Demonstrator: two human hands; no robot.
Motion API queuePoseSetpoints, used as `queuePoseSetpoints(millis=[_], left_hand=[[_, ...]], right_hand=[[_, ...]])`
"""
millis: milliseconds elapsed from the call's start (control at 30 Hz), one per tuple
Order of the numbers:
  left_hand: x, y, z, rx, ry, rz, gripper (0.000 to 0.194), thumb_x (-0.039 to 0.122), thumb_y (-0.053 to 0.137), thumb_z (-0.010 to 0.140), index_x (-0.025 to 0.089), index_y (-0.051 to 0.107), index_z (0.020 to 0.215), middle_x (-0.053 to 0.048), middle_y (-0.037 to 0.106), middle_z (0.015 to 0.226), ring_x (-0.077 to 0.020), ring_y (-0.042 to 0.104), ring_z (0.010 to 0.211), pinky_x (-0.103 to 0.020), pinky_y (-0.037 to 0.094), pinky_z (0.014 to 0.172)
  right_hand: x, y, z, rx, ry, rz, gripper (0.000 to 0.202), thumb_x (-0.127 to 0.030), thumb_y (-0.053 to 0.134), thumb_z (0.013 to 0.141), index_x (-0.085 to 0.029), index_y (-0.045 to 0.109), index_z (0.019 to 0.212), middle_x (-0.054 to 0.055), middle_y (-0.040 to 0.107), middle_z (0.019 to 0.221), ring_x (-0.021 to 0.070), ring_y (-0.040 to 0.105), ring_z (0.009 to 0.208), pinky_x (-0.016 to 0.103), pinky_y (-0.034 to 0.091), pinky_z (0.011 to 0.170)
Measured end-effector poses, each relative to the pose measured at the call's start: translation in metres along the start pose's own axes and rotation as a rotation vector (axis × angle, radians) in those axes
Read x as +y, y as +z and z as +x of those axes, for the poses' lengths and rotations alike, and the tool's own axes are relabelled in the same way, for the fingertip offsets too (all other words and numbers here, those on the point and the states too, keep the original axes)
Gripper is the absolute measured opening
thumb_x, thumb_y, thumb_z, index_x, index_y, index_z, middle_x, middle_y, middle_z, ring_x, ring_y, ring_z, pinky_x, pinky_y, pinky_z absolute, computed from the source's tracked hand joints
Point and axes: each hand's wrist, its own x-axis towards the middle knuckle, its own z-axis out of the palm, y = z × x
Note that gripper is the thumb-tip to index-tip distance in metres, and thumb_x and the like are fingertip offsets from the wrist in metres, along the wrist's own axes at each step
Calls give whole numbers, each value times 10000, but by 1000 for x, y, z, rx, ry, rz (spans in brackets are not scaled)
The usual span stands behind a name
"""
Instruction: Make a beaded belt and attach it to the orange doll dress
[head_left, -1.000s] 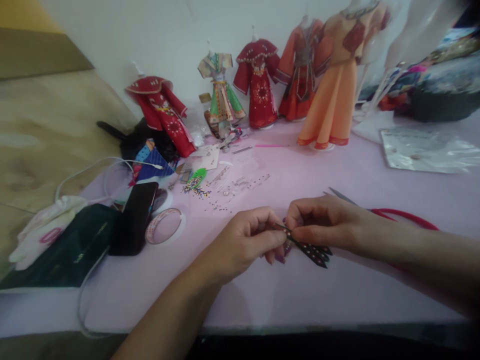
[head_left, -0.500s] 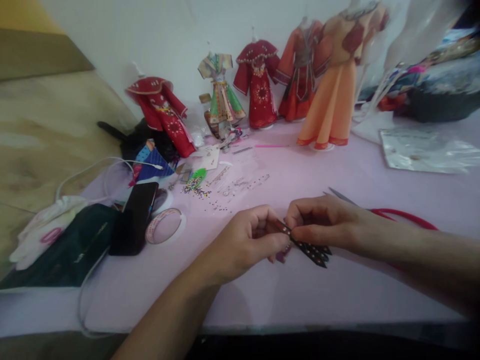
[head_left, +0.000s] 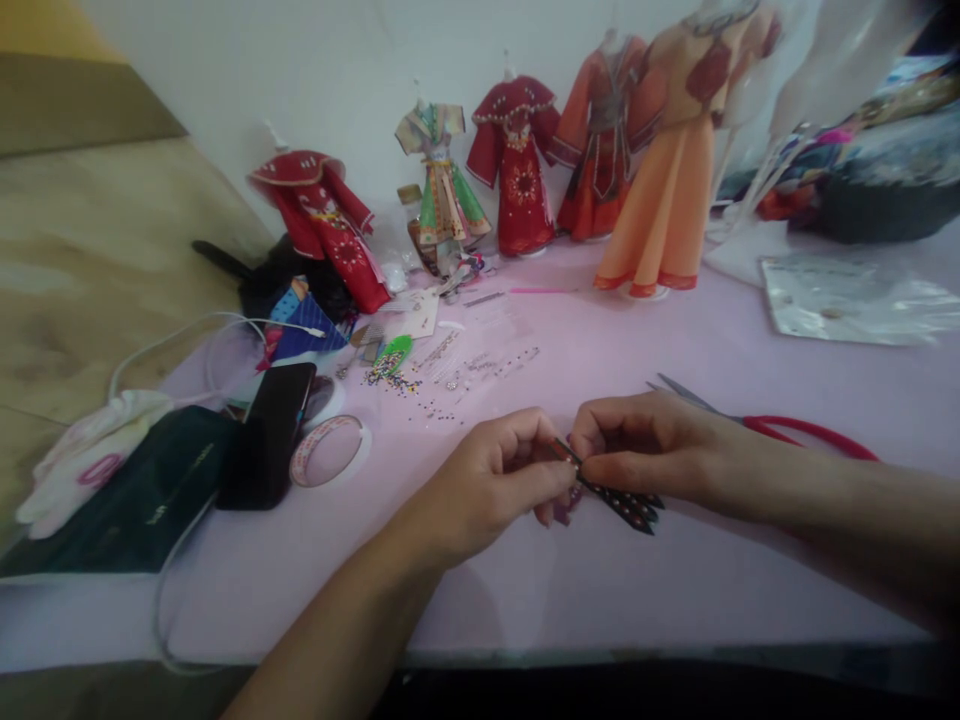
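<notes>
At the frame's lower centre, the bare left hand (head_left: 499, 485) and bare right hand (head_left: 649, 445) are pinching a small black, pale-dotted piece with pointed strips (head_left: 625, 506) between their fingertips, its tips fanning out below the right hand. Red-handled metal scissors (head_left: 750, 421) are lying right of centre, tiny loose beads (head_left: 391, 376) are dotting left of centre, and embroidered red cloth dresses (head_left: 523, 185) are standing along the top.

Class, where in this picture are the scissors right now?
In the head view, the scissors lie right of centre on the table, just beyond the right hand, with their red handle partly hidden by the forearm.
</notes>
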Motion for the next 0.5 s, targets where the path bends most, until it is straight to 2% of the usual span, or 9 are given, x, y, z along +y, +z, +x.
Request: queuePoseSetpoints(millis=[133, 333, 500], left_hand=[[0, 1, 0, 12, -17, -12, 138, 235, 713, 833, 160, 603, 800, 9, 666, 675, -81, 582, 572, -207, 434, 555], [0, 1, -1, 6, -41, -24, 136, 225, 703, 832, 162, 595, 778, 19, 655, 639, -76, 575, 555, -198, 424, 548], [1, 1, 0, 6, -62, -24, 176, 286, 721, 834, 163, 601, 794, 9, 659, 650, -83, 565, 552, -211, 422, 555]], right_hand=[[-1, 1, 0, -10, -6, 24, 330, -443, 740, 916, -150, 597, 864, 29, 651, 764, 84, 473, 597, 205, 381, 512], [1, 0, -1, -29, 3, 9, 353, -483, 713, 938, -155, 597, 880, 22, 631, 756, 92, 478, 600, 211, 395, 512], [1, -1, 0, -28, -4, 4, 357, -493, 714, 938, -160, 597, 883, 33, 654, 782, 96, 487, 610, 220, 397, 524]])
